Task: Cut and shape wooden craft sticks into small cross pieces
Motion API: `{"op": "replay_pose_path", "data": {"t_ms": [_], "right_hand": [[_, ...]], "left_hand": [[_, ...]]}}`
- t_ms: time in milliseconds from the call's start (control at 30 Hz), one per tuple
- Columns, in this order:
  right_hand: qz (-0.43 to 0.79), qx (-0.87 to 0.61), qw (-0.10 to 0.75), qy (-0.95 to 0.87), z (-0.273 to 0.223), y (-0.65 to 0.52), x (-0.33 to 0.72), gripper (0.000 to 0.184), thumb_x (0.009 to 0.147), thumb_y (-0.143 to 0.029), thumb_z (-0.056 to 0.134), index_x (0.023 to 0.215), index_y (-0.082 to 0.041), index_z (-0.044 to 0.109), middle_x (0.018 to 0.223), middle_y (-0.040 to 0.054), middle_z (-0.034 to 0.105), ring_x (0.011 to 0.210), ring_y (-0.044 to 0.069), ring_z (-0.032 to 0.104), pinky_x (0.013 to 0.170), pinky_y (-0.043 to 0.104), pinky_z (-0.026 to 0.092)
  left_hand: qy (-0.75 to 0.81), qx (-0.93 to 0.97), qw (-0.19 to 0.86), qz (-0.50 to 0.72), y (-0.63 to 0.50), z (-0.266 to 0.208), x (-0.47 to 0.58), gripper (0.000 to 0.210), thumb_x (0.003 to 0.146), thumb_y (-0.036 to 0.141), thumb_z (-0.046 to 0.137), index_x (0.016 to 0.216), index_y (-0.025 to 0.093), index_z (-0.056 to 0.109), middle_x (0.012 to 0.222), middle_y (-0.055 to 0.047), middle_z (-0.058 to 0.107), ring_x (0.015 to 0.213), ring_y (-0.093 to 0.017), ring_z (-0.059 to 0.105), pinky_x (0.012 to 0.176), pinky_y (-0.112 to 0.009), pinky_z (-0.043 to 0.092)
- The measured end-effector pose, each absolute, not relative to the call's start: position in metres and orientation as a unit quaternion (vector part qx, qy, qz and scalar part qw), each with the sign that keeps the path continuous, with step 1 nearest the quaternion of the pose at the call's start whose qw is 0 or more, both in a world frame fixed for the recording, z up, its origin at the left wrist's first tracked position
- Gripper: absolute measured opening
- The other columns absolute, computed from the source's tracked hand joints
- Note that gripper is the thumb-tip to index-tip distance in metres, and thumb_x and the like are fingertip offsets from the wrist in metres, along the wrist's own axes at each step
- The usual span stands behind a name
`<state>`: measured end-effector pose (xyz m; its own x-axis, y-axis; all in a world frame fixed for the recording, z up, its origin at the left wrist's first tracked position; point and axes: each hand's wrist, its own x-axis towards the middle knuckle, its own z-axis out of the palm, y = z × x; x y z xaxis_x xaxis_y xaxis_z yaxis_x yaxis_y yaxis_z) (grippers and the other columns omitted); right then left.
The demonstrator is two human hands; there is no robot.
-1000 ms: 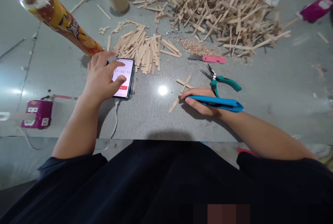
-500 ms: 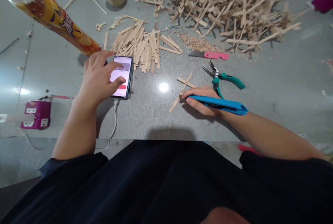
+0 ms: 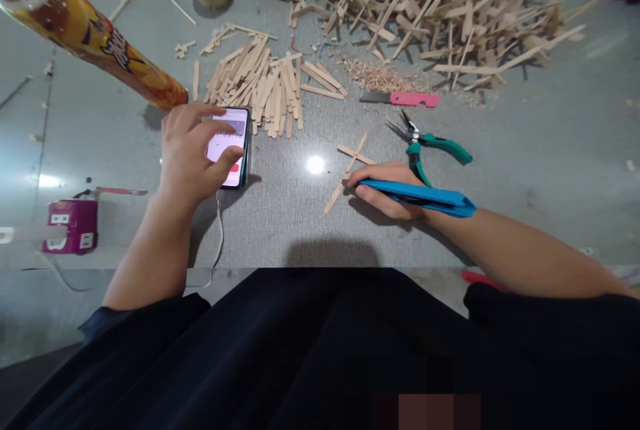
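Note:
My left hand (image 3: pixel 193 150) lies over a phone (image 3: pixel 237 173) with its fingers spread; the thumb and fingertips are on or just above the lit screen, which shows running digits. A white cable (image 3: pixel 220 233) runs from the phone's lower end. In my right hand (image 3: pixel 395 190) is a blue utility knife (image 3: pixel 430 195), its front end hidden by the fingers. Those fingertips touch a small frame of crossed wooden sticks (image 3: pixel 357 153) lying flat on the table. Just beyond this hand, green-handled pliers (image 3: pixel 416 140) lie with jaws apart.
A pink-handled folding knife (image 3: pixel 414 99) lies by wood shavings (image 3: pixel 385 75). Loose flat sticks (image 3: pixel 260 83) are heaped beyond the phone, with a large pile of joined sticks (image 3: pixel 435 10) at the back right. A tall yellow bottle (image 3: pixel 120 50) and a purple socket block (image 3: pixel 73 225) stand left.
The view has shifted slightly. My left hand still covers part of the phone, and its displayed digits have advanced. My right hand keeps its hold and place by the crossed sticks.

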<state>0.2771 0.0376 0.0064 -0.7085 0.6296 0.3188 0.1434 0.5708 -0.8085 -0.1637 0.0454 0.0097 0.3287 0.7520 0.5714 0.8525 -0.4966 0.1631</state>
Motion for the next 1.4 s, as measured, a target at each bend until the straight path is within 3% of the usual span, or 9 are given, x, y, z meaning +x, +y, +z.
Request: {"op": "replay_pose_path", "data": {"t_ms": [100, 167, 233, 333, 467, 633, 933, 1133, 1400], "right_hand": [[0.388, -0.205, 0.301, -0.847, 0.005, 0.039, 0.277, 0.019, 0.119, -0.038, 0.064, 0.123, -0.025, 0.078, 0.102, 0.0038, 0.086, 0.086, 0.019, 0.081, 0.079, 0.032, 0.063], [0.371, -0.172, 0.308, -0.859, 0.004, 0.041, 0.276, 0.023, 0.121, -0.041, 0.063, 0.126, -0.023, 0.076, 0.103, 0.0051, 0.085, 0.087, 0.018, 0.08, 0.08, 0.03, 0.062], [0.354, -0.144, 0.312, -0.87, 0.003, 0.042, 0.275, 0.032, 0.123, -0.048, 0.061, 0.128, -0.019, 0.074, 0.101, 0.0062, 0.083, 0.085, 0.017, 0.077, 0.079, 0.029, 0.06], [0.336, -0.118, 0.306, -0.883, 0.003, 0.042, 0.273, 0.051, 0.123, -0.064, 0.056, 0.128, -0.016, 0.072, 0.097, 0.0056, 0.079, 0.08, 0.016, 0.073, 0.075, 0.028, 0.056], [0.343, -0.114, 0.312, -0.879, 0.003, 0.036, 0.271, 0.062, 0.121, -0.075, 0.051, 0.131, -0.017, 0.071, 0.098, 0.0056, 0.079, 0.084, 0.017, 0.074, 0.077, 0.029, 0.056], [0.301, -0.137, 0.35, -0.876, -0.006, 0.025, 0.268, 0.06, 0.122, -0.074, 0.049, 0.128, -0.019, 0.072, 0.097, 0.0043, 0.08, 0.081, 0.016, 0.075, 0.072, 0.028, 0.054], [0.272, -0.22, 0.333, -0.876, 0.01, 0.022, 0.27, 0.015, 0.116, -0.033, 0.066, 0.122, -0.023, 0.074, 0.09, 0.0004, 0.082, 0.073, 0.015, 0.076, 0.07, 0.028, 0.058], [0.293, -0.232, 0.319, -0.871, 0.014, 0.025, 0.27, 0.013, 0.113, -0.028, 0.066, 0.124, -0.026, 0.072, 0.089, -0.0002, 0.081, 0.072, 0.016, 0.076, 0.065, 0.028, 0.06], [0.296, -0.224, 0.285, -0.884, 0.015, 0.026, 0.273, 0.02, 0.113, -0.026, 0.065, 0.132, -0.026, 0.07, 0.094, 0.0006, 0.083, 0.075, 0.019, 0.079, 0.069, 0.032, 0.065]], "left_hand": [[-0.455, -0.836, 0.074, -0.299, 0.032, 0.023, -0.13, 0.042, 0.113, 0.062, 0.072, 0.108, 0.021, 0.078, 0.114, -0.002, 0.084, 0.109, -0.019, 0.071, 0.1, -0.041, 0.053], [-0.411, -0.874, 0.021, -0.258, 0.013, 0.035, -0.099, 0.03, 0.115, 0.048, 0.071, 0.113, 0.019, 0.078, 0.114, -0.005, 0.084, 0.108, -0.022, 0.073, 0.097, -0.041, 0.056], [-0.34, -0.919, 0.013, -0.199, -0.01, 0.046, -0.068, 0.035, 0.115, 0.051, 0.068, 0.113, 0.017, 0.078, 0.112, -0.009, 0.082, 0.101, -0.025, 0.073, 0.087, -0.042, 0.056], [-0.26, -0.958, 0.058, -0.104, -0.041, 0.055, -0.029, 0.044, 0.112, 0.056, 0.073, 0.122, 0.013, 0.078, 0.109, -0.009, 0.082, 0.095, -0.027, 0.074, 0.088, -0.044, 0.059], [-0.275, -0.957, 0.048, -0.072, -0.055, 0.049, -0.004, 0.052, 0.108, 0.058, 0.077, 0.125, 0.009, 0.079, 0.099, -0.007, 0.078, 0.083, -0.024, 0.074, 0.071, -0.041, 0.056], [-0.29, -0.947, 0.069, -0.122, -0.039, 0.028, -0.009, 0.02, 0.112, 0.031, 0.072, 0.115, 0.013, 0.079, 0.086, -0.002, 0.073, 0.072, -0.022, 0.071, 0.064, -0.041, 0.052], [-0.29, -0.938, -0.005, -0.192, -0.023, 0.011, -0.022, 0.021, 0.113, 0.018, 0.06, 0.126, 0.014, 0.076, 0.088, -0.001, 0.073, 0.071, -0.019, 0.067, 0.065, -0.038, 0.05], [-0.274, -0.937, -0.026, -0.214, -0.019, 0.009, -0.022, 0.017, 0.111, 0.016, 0.062, 0.119, 0.013, 0.077, 0.088, -0.003, 0.072, 0.071, -0.02, 0.066, 0.063, -0.039, 0.051], [-0.269, -0.938, -0.061, -0.21, -0.018, 0.007, -0.026, 0.029, 0.108, 0.016, 0.064, 0.133, 0.008, 0.075, 0.098, -0.006, 0.076, 0.077, -0.02, 0.069, 0.065, -0.04, 0.052]]}}
